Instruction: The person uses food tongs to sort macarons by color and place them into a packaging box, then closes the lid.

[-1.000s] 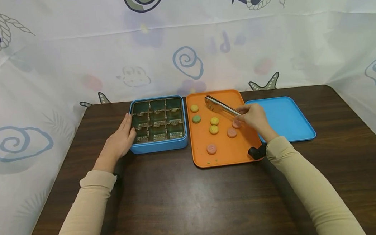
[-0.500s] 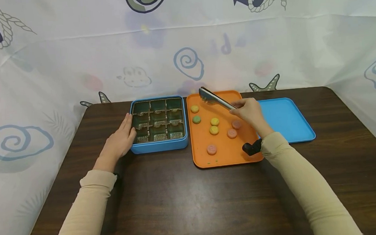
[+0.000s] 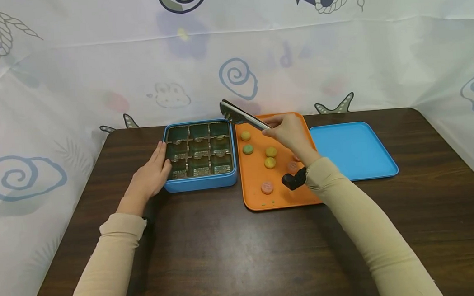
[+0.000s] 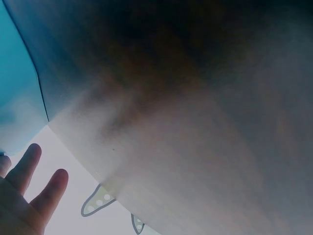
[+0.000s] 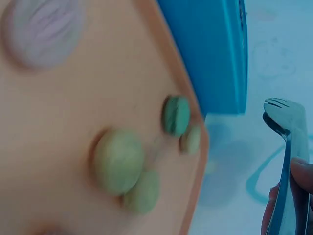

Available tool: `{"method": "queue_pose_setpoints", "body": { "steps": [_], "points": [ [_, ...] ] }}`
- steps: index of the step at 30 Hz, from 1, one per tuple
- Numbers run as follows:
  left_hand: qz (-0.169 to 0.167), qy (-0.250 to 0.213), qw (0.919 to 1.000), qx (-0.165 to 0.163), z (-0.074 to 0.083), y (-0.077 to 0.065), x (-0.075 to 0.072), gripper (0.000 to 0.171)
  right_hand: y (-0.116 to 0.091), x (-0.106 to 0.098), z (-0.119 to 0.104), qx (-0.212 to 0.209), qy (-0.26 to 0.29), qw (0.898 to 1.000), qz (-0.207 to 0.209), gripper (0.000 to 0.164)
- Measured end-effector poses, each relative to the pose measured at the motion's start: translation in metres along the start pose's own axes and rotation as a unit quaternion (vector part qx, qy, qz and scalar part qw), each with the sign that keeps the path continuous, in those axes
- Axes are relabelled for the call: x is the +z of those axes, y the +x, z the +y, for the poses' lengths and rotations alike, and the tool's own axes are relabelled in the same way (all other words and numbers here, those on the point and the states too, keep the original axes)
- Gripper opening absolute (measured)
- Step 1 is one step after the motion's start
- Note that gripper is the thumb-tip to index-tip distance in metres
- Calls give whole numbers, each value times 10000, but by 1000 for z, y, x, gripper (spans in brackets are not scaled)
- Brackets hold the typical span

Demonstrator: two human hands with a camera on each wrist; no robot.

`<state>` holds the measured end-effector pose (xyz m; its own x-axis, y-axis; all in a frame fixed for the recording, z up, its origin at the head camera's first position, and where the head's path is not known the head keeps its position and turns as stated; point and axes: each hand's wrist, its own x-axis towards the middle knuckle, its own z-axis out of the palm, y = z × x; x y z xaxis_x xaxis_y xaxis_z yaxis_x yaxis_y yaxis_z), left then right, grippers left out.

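Observation:
My left hand (image 3: 148,178) rests with straight fingers along the left side of the blue box (image 3: 200,183), which holds a clear insert (image 3: 199,149) divided into several compartments. My right hand (image 3: 291,133) grips metal tongs (image 3: 247,117) above the orange tray (image 3: 260,203). The tongs' tips hang by the box's back right corner; in the right wrist view they sit close together, and I cannot tell whether anything is between them. On the tray lie yellow macarons (image 3: 270,152), a green macaron (image 3: 248,149) and pink macarons (image 3: 267,188). My right forearm partly hides some pink ones.
A blue tray (image 3: 355,152) lies to the right of the orange one. The dark wooden table (image 3: 227,252) extends in front of the box and trays. A patterned white cloth (image 3: 134,72) hangs behind the table. Small green crumbs lie near the orange tray's front edge.
My right hand has lifted the tongs from over the orange tray and carried them left toward the box. The left hand has stayed in place.

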<state>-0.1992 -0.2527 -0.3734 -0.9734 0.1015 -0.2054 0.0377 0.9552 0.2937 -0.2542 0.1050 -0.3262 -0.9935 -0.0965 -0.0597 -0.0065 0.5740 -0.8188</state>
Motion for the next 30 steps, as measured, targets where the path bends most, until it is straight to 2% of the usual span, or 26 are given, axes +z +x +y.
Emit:
{"method": "queue_pose_setpoints", "body": {
  "steps": [10, 15, 19, 30],
  "points": [
    [-136, -47, 9999, 6, 1, -2, -3, 62, 4, 32, -24, -32, -111, 9997, -211, 35],
    [-187, -57, 9998, -39, 3, -2, -5, 62, 5, 43, -28, -275, -158, 9994, -166, 32],
    [-196, -69, 9998, -46, 5, -2, -7, 62, 5, 48, -30, -347, -177, 9992, -105, 30],
    [-283, -105, 9994, -149, 6, -3, -9, 61, 5, 54, -32, -193, -29, 9995, -234, 32]
  ]
}}
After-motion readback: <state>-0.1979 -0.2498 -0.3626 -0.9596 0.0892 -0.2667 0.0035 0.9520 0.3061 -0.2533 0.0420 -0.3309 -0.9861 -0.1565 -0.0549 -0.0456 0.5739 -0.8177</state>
